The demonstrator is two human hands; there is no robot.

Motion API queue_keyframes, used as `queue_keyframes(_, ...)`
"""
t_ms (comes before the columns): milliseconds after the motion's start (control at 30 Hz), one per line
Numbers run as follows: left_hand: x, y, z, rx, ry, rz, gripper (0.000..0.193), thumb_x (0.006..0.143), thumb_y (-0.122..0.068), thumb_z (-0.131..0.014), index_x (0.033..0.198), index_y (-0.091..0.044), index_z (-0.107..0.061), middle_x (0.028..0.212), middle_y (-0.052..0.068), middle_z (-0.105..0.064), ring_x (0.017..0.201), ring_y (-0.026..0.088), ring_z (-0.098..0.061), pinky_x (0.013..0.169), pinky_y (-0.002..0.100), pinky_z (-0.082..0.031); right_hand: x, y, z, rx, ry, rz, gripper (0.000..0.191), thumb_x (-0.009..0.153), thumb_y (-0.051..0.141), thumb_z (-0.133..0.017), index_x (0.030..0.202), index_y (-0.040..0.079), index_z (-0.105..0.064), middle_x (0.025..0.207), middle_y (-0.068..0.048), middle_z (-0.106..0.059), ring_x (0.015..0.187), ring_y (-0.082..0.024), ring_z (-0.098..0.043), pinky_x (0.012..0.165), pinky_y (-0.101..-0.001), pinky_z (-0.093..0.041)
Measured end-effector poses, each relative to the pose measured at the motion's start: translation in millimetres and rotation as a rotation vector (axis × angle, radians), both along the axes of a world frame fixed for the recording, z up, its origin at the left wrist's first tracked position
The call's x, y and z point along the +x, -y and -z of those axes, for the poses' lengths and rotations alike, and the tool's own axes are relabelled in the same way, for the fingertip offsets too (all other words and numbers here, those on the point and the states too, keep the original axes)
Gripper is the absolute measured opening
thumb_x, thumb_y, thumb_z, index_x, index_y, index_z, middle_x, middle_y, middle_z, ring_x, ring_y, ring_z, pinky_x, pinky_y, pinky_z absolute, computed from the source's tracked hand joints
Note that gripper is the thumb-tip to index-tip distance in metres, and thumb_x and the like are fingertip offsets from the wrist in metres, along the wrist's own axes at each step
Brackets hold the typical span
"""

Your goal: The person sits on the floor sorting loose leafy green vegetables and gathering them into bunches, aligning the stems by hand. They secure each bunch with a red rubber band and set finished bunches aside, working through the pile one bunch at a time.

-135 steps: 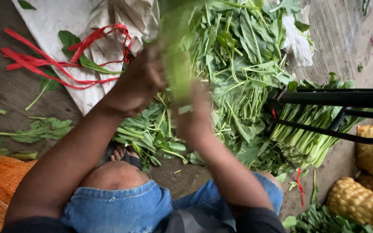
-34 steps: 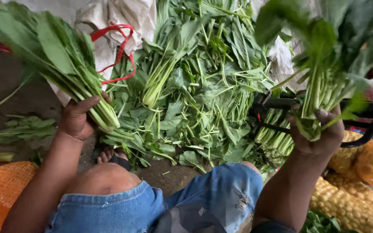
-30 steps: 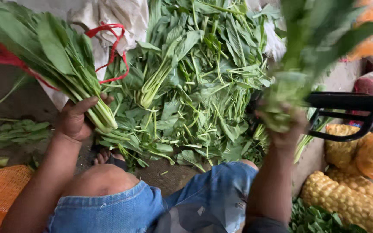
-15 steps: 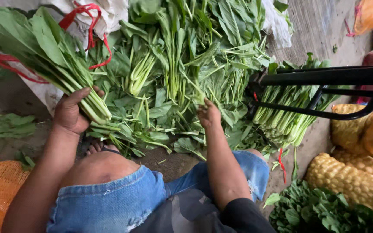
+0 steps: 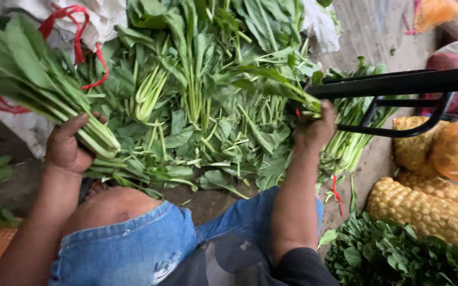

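Closest to me, my knees in blue denim shorts (image 5: 133,249) fill the bottom of the view, and just right of them sits a heap of dark crinkly greens (image 5: 393,257). Beside that, corn cobs in yellow-orange net sacks (image 5: 430,212) lie stacked on the ground.

Up a little, my left hand (image 5: 70,148) is wrapped tight around the pale stalk ends of a leafy bunch (image 5: 33,85), thumb over the top, the leaves fanning away up and to the left. That bunch is lifted clear, its cut ends just above the loose leaves below.

Across on the other side, my right hand (image 5: 314,130) is closed on a few long green stems (image 5: 271,87) at the right edge of the big pile, gripping them where they meet the black metal frame (image 5: 398,85) that runs across from the right. A second bundle of pale-stalked greens (image 5: 345,143) lies under that frame.

Between both hands spreads the pile of loose leafy vegetables (image 5: 208,106), stalks pointing every way. Further back, red plastic ties (image 5: 75,32) curl over a white sack (image 5: 102,16), and beyond the frame there is grey ground (image 5: 372,32) with an orange bag (image 5: 433,10) at the far corner.
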State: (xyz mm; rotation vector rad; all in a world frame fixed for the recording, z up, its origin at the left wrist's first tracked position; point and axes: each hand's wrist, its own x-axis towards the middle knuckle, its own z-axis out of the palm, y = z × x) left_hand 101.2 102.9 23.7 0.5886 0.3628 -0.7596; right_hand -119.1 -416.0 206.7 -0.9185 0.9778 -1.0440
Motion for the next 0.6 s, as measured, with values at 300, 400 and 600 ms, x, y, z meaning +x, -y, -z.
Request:
queue_keyframes(300,-0.3,12.2,-14.6,-0.053,0.012,0.01,0.027,0.099,-0.01,-0.068,0.126,-0.008,-0.064,0.109,0.009,-0.072,0.105,0.026,-0.071,0.096,0.044,-0.059,-5.1,40.9,-70.4,-0.404,-0.443,-0.248,0.026,0.098,0.016,-0.07,0.121,0.006,-0.064,0.1,-0.004,-0.064,0.087,-0.015,-0.061,0.074,-0.0328,-0.056)
queue_keyframes(400,-2.4,13.4,-12.4,-0.052,-0.008,-0.005,0.029,0.097,-0.011,-0.069,0.126,-0.009,-0.065,0.107,0.01,-0.073,0.101,0.026,-0.071,0.092,0.042,-0.059,15.4,1.8,-4.3,-0.824,-0.857,-0.212,0.029,0.097,0.011,-0.068,0.123,-0.001,-0.062,0.114,-0.009,-0.071,0.102,-0.022,-0.069,0.09,-0.036,-0.055)
queue_keyframes(600,-10.2,10.6,-7.9,-0.006,-0.011,0.024,0.021,0.1,-0.013,-0.071,0.119,-0.005,-0.068,0.108,0.01,-0.073,0.102,0.025,-0.071,0.091,0.041,-0.06,51.1,-159.8,119.4,-0.474,-1.018,-0.934,0.033,0.088,0.022,-0.074,0.115,0.003,-0.071,0.105,-0.016,-0.077,0.099,-0.029,-0.077,0.088,-0.0387,-0.058)
